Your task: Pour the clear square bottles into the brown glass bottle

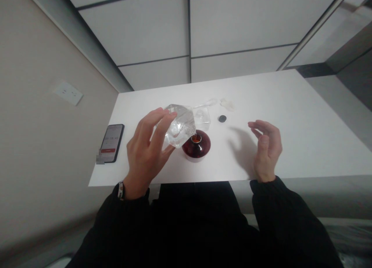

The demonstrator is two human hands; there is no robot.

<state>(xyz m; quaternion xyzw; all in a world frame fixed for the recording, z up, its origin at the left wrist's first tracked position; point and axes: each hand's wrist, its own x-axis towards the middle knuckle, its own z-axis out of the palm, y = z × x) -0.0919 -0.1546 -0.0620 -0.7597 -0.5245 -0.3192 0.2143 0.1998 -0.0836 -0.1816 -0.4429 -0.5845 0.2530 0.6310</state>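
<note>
My left hand (pixel 149 142) grips a clear, faceted container (pixel 180 128) that is tilted, its lower right corner at the mouth of a dark red, round vessel (pixel 195 148). The vessel stands upright on the table and has a small round opening with a light rim and an orange tone inside. Whether liquid passes between the two cannot be made out. Over the table on the right, my right hand (pixel 267 147) is open, its fingers loosely bent and nothing in them. Behind the vessel sits a clear square box (pixel 203 118).
On the white table (pixel 305 144), a dark round disc (pixel 222 118), a crumpled pale piece (pixel 227 104) and a clear spoon-like item (pixel 209 102) lie farther back. A phone (pixel 112 143) rests at the left edge. White panels (pixel 136 31) rise behind the table.
</note>
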